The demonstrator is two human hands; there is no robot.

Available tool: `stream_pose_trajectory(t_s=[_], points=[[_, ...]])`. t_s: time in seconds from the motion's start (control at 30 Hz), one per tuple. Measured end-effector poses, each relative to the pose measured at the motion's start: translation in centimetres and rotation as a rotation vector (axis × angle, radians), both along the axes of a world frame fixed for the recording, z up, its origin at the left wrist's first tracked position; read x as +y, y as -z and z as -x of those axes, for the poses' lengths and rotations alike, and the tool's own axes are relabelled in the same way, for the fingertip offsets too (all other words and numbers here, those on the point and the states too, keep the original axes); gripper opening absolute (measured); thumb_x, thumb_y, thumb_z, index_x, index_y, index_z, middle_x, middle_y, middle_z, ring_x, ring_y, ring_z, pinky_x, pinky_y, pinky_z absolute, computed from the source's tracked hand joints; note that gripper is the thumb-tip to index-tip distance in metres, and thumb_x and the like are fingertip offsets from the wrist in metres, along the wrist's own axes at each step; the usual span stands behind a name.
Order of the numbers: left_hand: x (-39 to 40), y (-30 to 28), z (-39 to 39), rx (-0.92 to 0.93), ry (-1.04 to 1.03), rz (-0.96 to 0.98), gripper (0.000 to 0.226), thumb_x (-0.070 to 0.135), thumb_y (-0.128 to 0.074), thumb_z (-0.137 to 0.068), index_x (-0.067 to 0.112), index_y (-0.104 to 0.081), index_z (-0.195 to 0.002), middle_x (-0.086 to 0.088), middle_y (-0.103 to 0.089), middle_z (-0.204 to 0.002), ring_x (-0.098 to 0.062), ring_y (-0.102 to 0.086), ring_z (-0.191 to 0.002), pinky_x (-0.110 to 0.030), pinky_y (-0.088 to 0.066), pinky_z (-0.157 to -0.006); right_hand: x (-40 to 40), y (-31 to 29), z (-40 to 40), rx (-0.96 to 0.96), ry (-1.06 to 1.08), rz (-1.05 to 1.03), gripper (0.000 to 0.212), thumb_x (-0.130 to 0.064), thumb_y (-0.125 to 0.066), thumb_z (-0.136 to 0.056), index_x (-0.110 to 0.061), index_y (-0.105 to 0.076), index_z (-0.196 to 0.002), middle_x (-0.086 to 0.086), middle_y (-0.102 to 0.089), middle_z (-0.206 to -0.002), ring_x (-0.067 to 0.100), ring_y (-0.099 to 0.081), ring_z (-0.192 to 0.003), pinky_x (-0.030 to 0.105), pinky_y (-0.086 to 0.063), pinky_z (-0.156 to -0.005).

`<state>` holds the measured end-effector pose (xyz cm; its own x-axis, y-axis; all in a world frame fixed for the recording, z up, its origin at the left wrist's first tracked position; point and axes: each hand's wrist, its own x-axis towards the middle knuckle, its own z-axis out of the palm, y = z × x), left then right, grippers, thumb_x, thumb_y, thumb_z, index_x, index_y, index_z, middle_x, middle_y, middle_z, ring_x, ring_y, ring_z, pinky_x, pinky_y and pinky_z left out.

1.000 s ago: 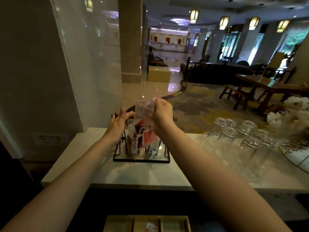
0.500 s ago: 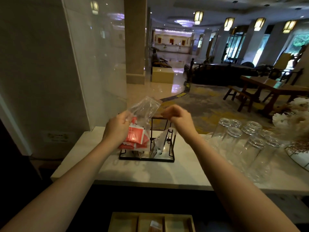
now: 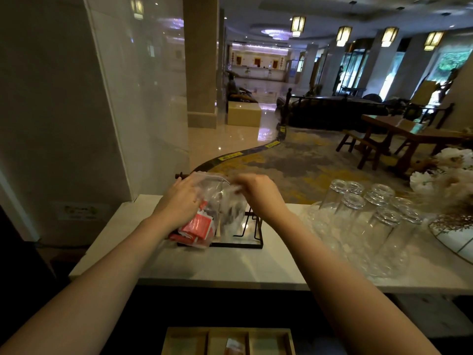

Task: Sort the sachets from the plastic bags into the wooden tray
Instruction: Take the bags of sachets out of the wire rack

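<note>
Nearest me, the wooden tray (image 3: 288, 340) is sitting below the bench (image 3: 230, 265), one sachet (image 3: 233, 346) in its middle compartment. Farther out, my left hand (image 3: 179, 202) is gripping a clear plastic bag (image 3: 215, 198) of red sachets (image 3: 197, 226) while my right hand (image 3: 258, 193) is pinching its top, over a black wire rack (image 3: 252, 233). Upturned glasses (image 3: 371, 216) are standing to the right.

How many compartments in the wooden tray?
3 visible in the tray, side by side: left bare, middle holding a sachet, right bare. The frame edge crops it.

Both hands (image 3: 179, 201) raised, fingers (image 3: 238, 187) pinched
</note>
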<state>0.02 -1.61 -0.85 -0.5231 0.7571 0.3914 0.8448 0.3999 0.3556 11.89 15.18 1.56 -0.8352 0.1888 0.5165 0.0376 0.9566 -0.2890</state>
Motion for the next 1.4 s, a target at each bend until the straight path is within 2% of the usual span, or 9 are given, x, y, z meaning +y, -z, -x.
stream_pose_trajectory(t_s=[0.2, 0.3, 0.4, 0.6, 0.7, 0.8, 0.97, 1.13, 1.4], points=[[0.3, 0.9, 1.0, -0.08, -0.049, 0.054, 0.043, 0.021, -0.041, -0.091, 0.034, -0.047, -0.132, 0.012, -0.038, -0.147, -0.014, -0.032, -0.138, -0.038, -0.011, -0.117, -3.3, -5.8, -0.9, 0.337, -0.098, 0.333, 0.022, -0.011, -0.054, -0.093, -0.021, -0.053, -0.074, -0.015, -0.051, -0.062, 0.0, -0.048, -0.058, 0.024, -0.038, -0.057], [-0.7, -0.6, -0.9, -0.206, -0.102, -0.205, 0.024, 0.019, -0.043, -0.092, 0.022, -0.065, -0.1, 0.014, -0.061, -0.109, -0.016, -0.06, -0.095, -0.033, -0.04, -0.091, -4.9, -6.2, -1.2, 0.259, -0.154, 0.476, 0.021, -0.016, -0.058, -0.093, -0.025, -0.055, -0.075, -0.014, -0.056, -0.062, 0.001, -0.055, -0.054, 0.029, -0.051, -0.059], [-2.7, -1.3, -3.8, -0.388, -0.15, -0.433, 0.021, 0.025, -0.046, -0.094, 0.033, -0.062, -0.083, 0.007, -0.066, -0.08, -0.017, -0.061, -0.073, -0.03, -0.046, -0.061, -6.4, -4.8, -1.5, 0.171, -0.188, 0.363, 0.009, -0.028, -0.064, -0.089, -0.02, -0.066, -0.084, -0.005, -0.065, -0.082, 0.012, -0.061, -0.08, 0.036, -0.054, -0.073], [-5.5, 0.0, -8.7, -0.889, -0.045, -0.764, 0.022, 0.017, -0.044, -0.096, 0.006, -0.059, -0.109, -0.01, -0.066, -0.101, -0.03, -0.064, -0.099, -0.03, -0.056, -0.076, -8.5, -1.1, -1.7, 0.041, -0.2, 0.081, 0.01, -0.024, -0.071, -0.078, -0.021, -0.067, -0.087, 0.003, -0.055, -0.13, 0.023, -0.05, -0.121, 0.044, -0.045, -0.1], [-7.6, 2.5, -10.7, -1.051, -0.066, -0.702, 0.071, 0.08, -0.047, -0.067, 0.021, -0.061, -0.102, -0.006, -0.073, -0.091, -0.019, -0.07, -0.087, -0.029, -0.055, -0.068, -9.8, 0.8, -2.0, -0.092, -0.18, 0.223, 0.009, -0.026, -0.067, -0.083, -0.018, -0.065, -0.089, -0.003, -0.064, -0.099, 0.013, -0.058, -0.091, 0.037, -0.054, -0.081], [-8.3, 4.9, -10.8, -0.927, -0.125, -0.562, 0.085, 0.083, -0.063, -0.046, 0.017, -0.065, -0.1, -0.002, -0.076, -0.087, -0.018, -0.072, -0.079, -0.034, -0.058, -0.068, -10.7, 2.5, -1.9, -0.154, -0.182, 0.337, 0.006, -0.023, -0.068, -0.083, -0.018, -0.064, -0.085, -0.007, -0.064, -0.083, 0.009, -0.06, -0.078, 0.032, -0.055, -0.074], [-8.8, 6.5, -7.8, -0.699, -0.168, -0.346, 0.019, 0.028, -0.056, -0.091, 0.017, -0.071, -0.094, -0.007, -0.075, -0.079, -0.021, -0.071, -0.075, -0.05, -0.055, -0.079, -8.2, 1.7, -0.4, -0.279, -0.298, 0.786, 0.01, -0.022, -0.064, -0.087, -0.016, -0.063, -0.095, -0.004, -0.064, -0.091, 0.01, -0.062, -0.083, 0.025, -0.054, -0.077], [-7.8, 4.8, -4.7, -0.513, -0.081, -0.223, 0.026, 0.039, -0.047, -0.094, 0.039, -0.045, -0.12, 0.017, -0.058, -0.117, -0.002, -0.058, -0.102, -0.037, -0.051, -0.09, -5.8, 2.1, 3.3, -0.156, -0.041, -0.097, 0.041, -0.023, -0.067, -0.084, -0.024, -0.057, -0.124, -0.001, -0.054, -0.134, 0.02, -0.05, -0.121, 0.037, -0.046, -0.095], [-4.0, 2.7, -2.4, -0.184, -0.063, 0.103, 0.053, 0.04, -0.025, -0.099, 0.041, -0.003, -0.147, 0.024, 0.002, -0.155, 0.0, -0.01, -0.141, -0.033, -0.025, -0.113, -5.0, 4.5, 4.9, -0.206, 0.047, -0.316, 0.03, -0.017, -0.061, -0.089, -0.018, -0.06, -0.119, 0.007, -0.061, -0.119, 0.026, -0.058, -0.102, 0.033, -0.047, -0.067]])
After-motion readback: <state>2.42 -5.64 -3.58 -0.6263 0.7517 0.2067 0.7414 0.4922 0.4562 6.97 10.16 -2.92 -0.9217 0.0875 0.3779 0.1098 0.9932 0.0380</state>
